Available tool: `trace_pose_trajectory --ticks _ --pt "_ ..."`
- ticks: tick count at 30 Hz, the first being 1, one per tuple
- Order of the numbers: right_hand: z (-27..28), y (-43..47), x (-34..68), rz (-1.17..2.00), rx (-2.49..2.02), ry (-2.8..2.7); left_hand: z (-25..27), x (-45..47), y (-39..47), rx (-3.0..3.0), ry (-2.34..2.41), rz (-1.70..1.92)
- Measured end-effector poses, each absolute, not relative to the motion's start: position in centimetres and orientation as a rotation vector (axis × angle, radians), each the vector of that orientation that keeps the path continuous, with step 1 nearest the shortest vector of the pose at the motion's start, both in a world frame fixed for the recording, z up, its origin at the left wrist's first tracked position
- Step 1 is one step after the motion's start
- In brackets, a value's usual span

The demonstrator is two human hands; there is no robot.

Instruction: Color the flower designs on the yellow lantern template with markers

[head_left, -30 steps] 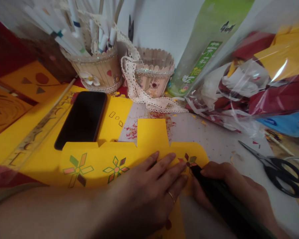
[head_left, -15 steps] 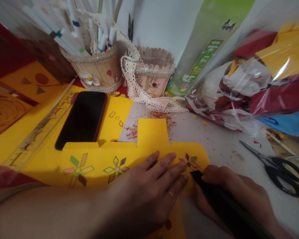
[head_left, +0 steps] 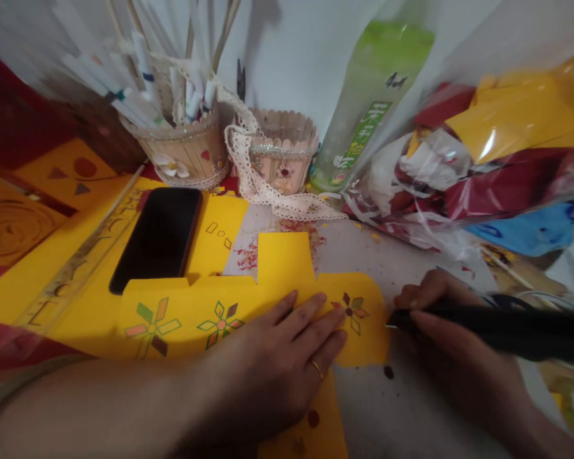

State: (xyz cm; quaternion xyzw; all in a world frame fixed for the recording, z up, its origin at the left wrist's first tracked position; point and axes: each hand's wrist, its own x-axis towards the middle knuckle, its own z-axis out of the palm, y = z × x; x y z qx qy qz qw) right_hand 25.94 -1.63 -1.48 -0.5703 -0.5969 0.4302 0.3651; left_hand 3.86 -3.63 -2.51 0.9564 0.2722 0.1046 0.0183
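Observation:
My left hand point(head_left: 287, 357) lies flat with its fingers spread on a yellow cut-out card point(head_left: 284, 258), pressing it to the surface. The card has flap-like edges and flower shapes with green, orange and dark petals. Just right of my left fingertips is the rightmost flower point(head_left: 349, 312). My right hand point(head_left: 452, 344) is closed around a black craft knife point(head_left: 502, 328), held almost level. Its thin metal tip points left, beside the card's right edge. Part of the card is hidden beneath my left hand and forearm.
A black phone point(head_left: 157, 236) and a clear ruler point(head_left: 76, 261) lie at left. Behind stand two stick-covered cups point(head_left: 186, 153), one full of markers, with lace trim point(head_left: 287, 204) and a green-topped bottle point(head_left: 363, 121). A plastic bag of paper scraps point(head_left: 478, 178) fills the right.
My right hand has moved the knife away from the rightmost flower, past the card's edge, and turned it nearly level. It now covers most of the scissors. My left hand stays on the card.

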Motion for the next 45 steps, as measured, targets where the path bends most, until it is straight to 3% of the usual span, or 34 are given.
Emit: trace_pose_trajectory --ticks 3,6,11,17,22,24,26,31,33,45 --pt "-0.8 -0.5 26.5 1.4 -1.316 -1.307 -2.9 3.8 -3.5 2.982 0.815 0.334" --pt "0.3 0.3 27.5 1.335 -1.363 -1.383 -2.8 3.6 -3.0 2.883 0.862 0.431" --pt "2.4 1.0 30.1 0.866 -1.776 -1.933 -0.6 4.0 -1.1 2.627 0.911 0.439" --pt "3.0 0.1 30.7 0.41 -2.15 -2.424 1.0 6.4 1.3 2.594 0.984 0.112" --pt "2.6 -0.6 30.6 -0.219 -2.173 -2.426 1.6 7.9 2.2 2.485 1.044 -0.049" --pt "2.8 -0.8 30.5 -0.319 -2.131 -2.282 2.0 7.8 2.3 2.439 1.047 0.005" --pt "3.2 -1.0 29.8 -0.041 -1.96 -2.18 2.5 7.4 2.3 2.403 1.027 0.079" --pt "3.1 -2.2 26.7 1.311 -1.225 -1.775 4.2 5.8 1.9 2.228 0.968 0.366" --pt "2.6 -2.7 25.6 1.624 -1.052 -1.551 4.7 5.3 1.7 2.161 0.956 0.454" --pt "1.9 -3.5 24.5 1.83 -0.794 -1.103 4.6 6.4 -0.4 1.424 0.795 0.722"
